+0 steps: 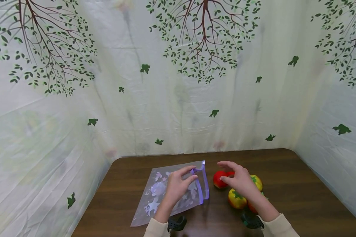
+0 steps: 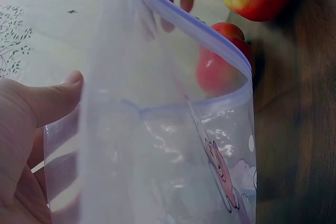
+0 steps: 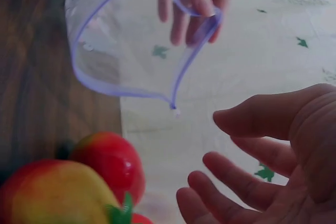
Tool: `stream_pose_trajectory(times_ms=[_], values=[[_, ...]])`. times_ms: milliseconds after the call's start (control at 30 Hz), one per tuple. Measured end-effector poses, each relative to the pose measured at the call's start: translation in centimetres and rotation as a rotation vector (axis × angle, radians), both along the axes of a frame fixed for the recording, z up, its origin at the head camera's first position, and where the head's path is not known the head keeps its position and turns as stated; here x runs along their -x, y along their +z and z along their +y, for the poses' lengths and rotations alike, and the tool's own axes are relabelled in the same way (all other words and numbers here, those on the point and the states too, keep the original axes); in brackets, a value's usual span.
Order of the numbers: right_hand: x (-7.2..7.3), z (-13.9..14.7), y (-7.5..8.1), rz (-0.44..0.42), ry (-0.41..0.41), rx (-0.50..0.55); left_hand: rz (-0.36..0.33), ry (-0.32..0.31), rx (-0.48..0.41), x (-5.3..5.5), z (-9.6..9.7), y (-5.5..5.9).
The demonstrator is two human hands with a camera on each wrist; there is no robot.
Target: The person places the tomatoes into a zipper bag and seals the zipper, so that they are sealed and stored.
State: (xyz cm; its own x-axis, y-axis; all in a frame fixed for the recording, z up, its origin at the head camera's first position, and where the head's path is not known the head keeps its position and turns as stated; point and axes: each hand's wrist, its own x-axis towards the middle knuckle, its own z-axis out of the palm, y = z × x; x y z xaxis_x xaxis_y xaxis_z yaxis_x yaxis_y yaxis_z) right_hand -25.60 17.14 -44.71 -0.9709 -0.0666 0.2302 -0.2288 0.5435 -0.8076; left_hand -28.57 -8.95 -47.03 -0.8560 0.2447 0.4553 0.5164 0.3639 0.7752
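Here | left hand (image 1: 178, 186) pinching clear bag (image 1: 156, 190) | right hand (image 1: 239, 180) relaxed, holding nothing | black wristbands (image 1: 177, 223): head view only

Dark wood-grain counter (image 1: 308, 197), round-cornered. Pale curtain (image 1: 178, 98) behind and both sides, printed: leafy branches (image 1: 204, 19), scattered green leaves (image 1: 145, 68).

Soft, even light across the pale cloth (image 1: 178, 98) — white glare on the clear bag (image 2: 168, 153), wrist views hazy.

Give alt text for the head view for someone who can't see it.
A person's left hand pinches the purple rim of a clear patterned bag, its mouth open, at a brown table; the right hand, holding nothing, hovers by red and yellow fruits.
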Motion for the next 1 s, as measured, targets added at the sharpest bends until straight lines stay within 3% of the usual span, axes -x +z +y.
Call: stream_pose_trajectory(times_ms=[233, 433, 1000], values=[[0.9, -0.1, -1.9, -0.010, -0.032, -0.166, -0.056, -0.007, -0.014, 0.1, 0.0, -0.2], [1.6, -0.5, -3.0, -0.010, -0.025, -0.267, -0.064, -0.013, -0.022, 0.1, 0.1, 0.0], [2.1, -1.1, -4.1, 0.021, -0.043, -0.436, -0.080, -0.017, -0.019, 0.4, 0.0, -0.1]])
